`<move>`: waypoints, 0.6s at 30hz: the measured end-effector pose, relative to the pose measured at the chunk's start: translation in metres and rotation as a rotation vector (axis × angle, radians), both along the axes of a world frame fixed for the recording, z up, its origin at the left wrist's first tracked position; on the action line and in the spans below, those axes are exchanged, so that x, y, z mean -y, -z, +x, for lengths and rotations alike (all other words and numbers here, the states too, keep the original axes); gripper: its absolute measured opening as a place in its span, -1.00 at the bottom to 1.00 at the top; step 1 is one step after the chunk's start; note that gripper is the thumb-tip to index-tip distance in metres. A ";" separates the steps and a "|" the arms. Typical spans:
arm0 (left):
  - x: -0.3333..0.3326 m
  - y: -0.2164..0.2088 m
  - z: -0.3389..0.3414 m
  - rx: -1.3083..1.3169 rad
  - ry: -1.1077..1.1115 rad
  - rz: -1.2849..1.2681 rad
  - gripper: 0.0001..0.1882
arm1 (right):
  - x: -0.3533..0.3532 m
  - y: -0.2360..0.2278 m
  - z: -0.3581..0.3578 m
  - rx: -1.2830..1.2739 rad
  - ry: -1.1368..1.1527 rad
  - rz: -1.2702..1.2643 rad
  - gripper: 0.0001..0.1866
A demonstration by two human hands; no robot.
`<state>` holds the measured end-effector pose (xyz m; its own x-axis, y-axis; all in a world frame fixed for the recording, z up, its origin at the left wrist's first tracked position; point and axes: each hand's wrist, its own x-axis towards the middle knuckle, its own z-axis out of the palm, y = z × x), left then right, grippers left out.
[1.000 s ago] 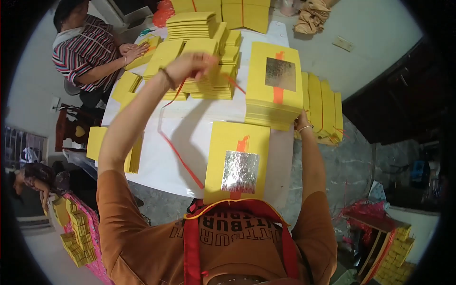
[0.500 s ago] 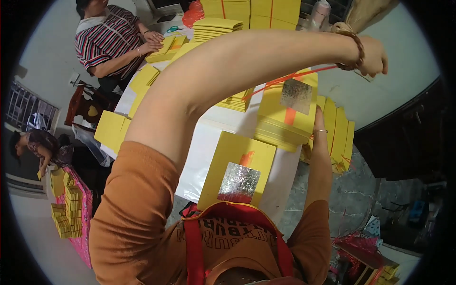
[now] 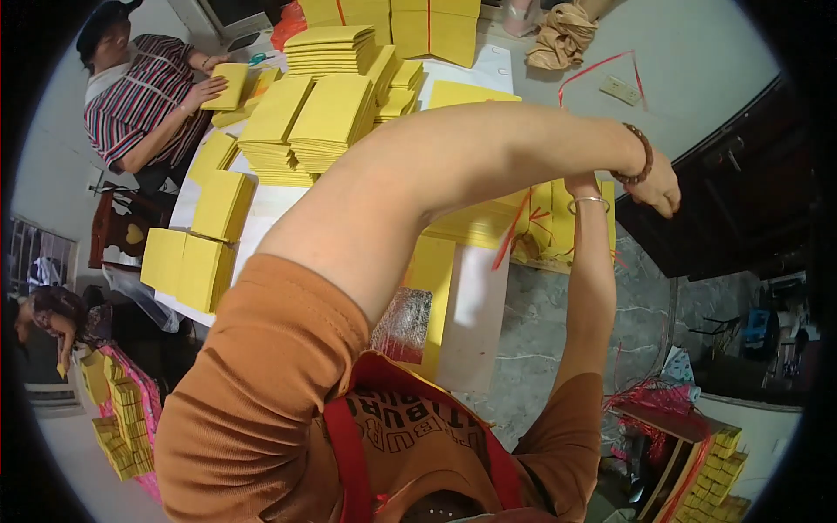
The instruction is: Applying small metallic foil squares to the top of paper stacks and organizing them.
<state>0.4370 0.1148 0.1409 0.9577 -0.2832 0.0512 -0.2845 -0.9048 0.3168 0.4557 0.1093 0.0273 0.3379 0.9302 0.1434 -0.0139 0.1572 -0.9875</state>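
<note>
My left arm reaches across the table to the right. My left hand (image 3: 656,187) is curled closed beyond the table's edge; what its fingers hold, if anything, does not show. Below that forearm, my right hand (image 3: 582,184) is raised beside the yellow paper stack (image 3: 475,225), its fingers hidden by the arm. A thin red strap (image 3: 602,70) loops in the air beyond my arm, and a red strip (image 3: 513,231) hangs by the stack's corner. Close to my body lies a yellow sheet with a silver foil square (image 3: 405,321), partly covered by my arm.
Several yellow paper stacks (image 3: 330,118) crowd the white table (image 3: 471,322). A person in a striped top (image 3: 157,96) handles yellow paper at the far left; another person (image 3: 61,318) bends at the left. Tied yellow bundles (image 3: 558,248) stand right of the table, near a dark cabinet (image 3: 724,174).
My left hand has moved down and slightly left. The red strap, stretched toward it before, now loops loosely in the air. My right hand has risen. The view has shifted.
</note>
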 end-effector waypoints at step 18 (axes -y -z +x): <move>-0.115 0.039 -0.132 0.505 -0.479 0.358 -0.79 | -0.002 -0.027 0.012 -0.229 -0.427 -0.078 -0.65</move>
